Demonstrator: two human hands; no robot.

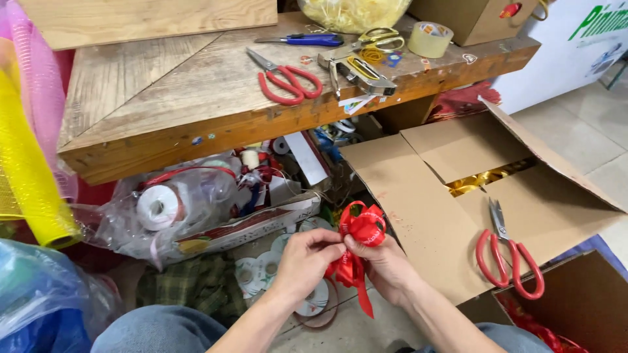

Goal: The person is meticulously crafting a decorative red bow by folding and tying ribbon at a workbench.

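Both hands meet over a red ribbon bow [362,227] held low above the floor — the left hand [305,260] pinching its knot, the right hand [386,265] closed around the gathered base, tails hanging down between the wrists. Just right of the bow lies a flattened cardboard box [425,216] with red-handled scissors [509,256] resting on its flap. Ribbon spools [261,269] sit on the floor under the left hand. Beyond, a wooden workbench [163,98] carries another pair of red scissors [286,78] and a roll of tape [429,39].
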